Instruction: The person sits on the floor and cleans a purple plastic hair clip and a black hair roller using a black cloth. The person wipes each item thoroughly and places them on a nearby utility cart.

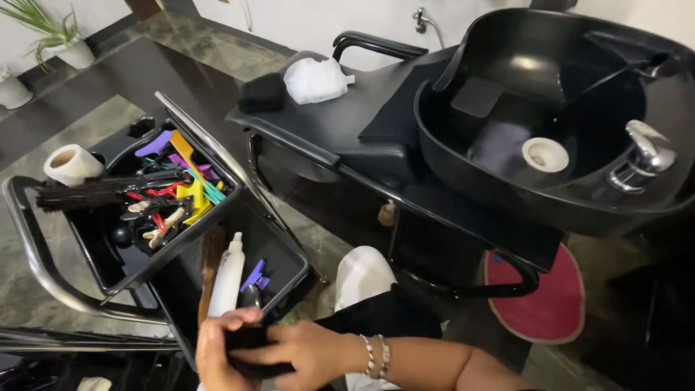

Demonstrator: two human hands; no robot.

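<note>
- Your left hand (221, 351) and right hand (308, 351) meet low in view, fingers pinching a flat black item (250, 340) between them.
- Just above it, a white bottle (228, 279) lies in the black trolley tray (289, 253) beside a purple clip (255, 275).
- A white bag (315, 80) rests on the black chair (347, 123).

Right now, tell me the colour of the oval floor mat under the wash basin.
Deep pink oval floor mat with tan edging; head view.
</note>
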